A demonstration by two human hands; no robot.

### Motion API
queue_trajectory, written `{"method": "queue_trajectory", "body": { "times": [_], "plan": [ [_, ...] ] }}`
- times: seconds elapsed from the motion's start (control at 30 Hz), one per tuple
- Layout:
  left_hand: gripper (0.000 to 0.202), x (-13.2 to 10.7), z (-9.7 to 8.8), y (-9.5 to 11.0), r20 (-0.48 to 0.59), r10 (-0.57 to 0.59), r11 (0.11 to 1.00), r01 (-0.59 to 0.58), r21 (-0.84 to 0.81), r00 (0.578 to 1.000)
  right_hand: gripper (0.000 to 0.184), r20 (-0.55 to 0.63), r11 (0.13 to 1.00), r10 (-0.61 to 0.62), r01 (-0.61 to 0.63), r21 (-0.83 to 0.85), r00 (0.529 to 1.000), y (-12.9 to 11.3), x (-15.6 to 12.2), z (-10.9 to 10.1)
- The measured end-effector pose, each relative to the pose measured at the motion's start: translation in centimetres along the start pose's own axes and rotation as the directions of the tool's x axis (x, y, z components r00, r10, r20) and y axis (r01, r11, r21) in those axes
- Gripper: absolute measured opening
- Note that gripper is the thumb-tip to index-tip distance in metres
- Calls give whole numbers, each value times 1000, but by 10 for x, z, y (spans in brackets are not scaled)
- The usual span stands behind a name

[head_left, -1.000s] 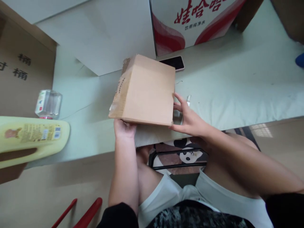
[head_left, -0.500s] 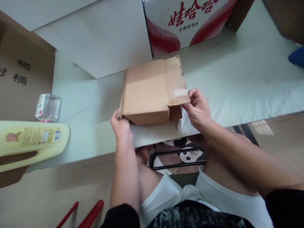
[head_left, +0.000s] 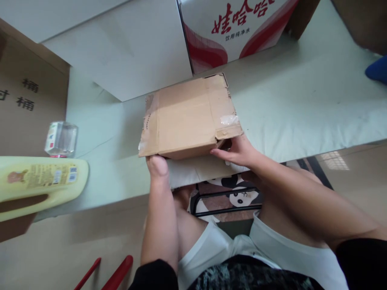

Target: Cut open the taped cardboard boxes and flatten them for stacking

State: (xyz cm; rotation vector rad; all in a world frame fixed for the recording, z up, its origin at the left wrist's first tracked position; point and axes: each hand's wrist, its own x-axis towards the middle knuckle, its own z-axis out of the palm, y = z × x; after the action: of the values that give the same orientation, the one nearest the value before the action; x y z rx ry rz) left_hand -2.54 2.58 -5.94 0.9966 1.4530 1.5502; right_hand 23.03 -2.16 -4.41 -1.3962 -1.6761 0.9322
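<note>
A small brown cardboard box with torn tape on its right flap lies near the front edge of a pale green table. My left hand grips the box's near left corner, with the fingers hidden beneath it. My right hand holds the near right side under the taped flap, fingers curled against the box. A white padded bag lies under the box at the table edge.
A red and white printed carton stands behind the box, a white board to its left. A clear bottle and a yellow jug lie at the left beside a brown carton. A blue object sits far right.
The box was turned over from standing on edge to lying flat. My right hand moved from the taped flap's edge to beneath it. The phone behind the box is now hidden.
</note>
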Motion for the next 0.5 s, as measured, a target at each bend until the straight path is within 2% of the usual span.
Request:
{"method": "queue_trajectory", "body": {
  "times": [0.03, 0.13, 0.2, 0.27, 0.37, 0.43, 0.5],
  "plan": [
    [36, -3, 3, 5, -30, 31, 999, -31, -11, 999, 68, -47, 999, 16, -18, -34, 999, -1, 0, 0],
    [29, -7, 10, 17, -52, 13, 999, -14, -32, 999, 72, -194, 989, 75, -98, -112, 978, -6, 1, -4],
    [24, -6, 8, 22, -66, 3, 999, -6, -42, 998, 59, -261, 989, 105, -130, -78, 960, -7, 2, -7],
    [26, -4, 3, 25, -51, -13, 996, 9, -84, 999, 46, -308, 993, 118, -111, 38, 944, -7, 3, -9],
    [26, -1, -7, 30, 122, -107, 983, 123, -137, 987, 53, -353, 968, 141, -53, 247, 925, -4, 6, -10],
    [21, -1, -14, 33, 230, -174, 969, 208, -132, 958, 55, -372, 934, 202, -64, 350, 906, -2, 7, -10],
    [17, -3, -22, 35, 288, -223, 955, 268, -126, 931, 51, -380, 894, 276, -91, 438, 883, 0, 8, -10]
  ]
}}
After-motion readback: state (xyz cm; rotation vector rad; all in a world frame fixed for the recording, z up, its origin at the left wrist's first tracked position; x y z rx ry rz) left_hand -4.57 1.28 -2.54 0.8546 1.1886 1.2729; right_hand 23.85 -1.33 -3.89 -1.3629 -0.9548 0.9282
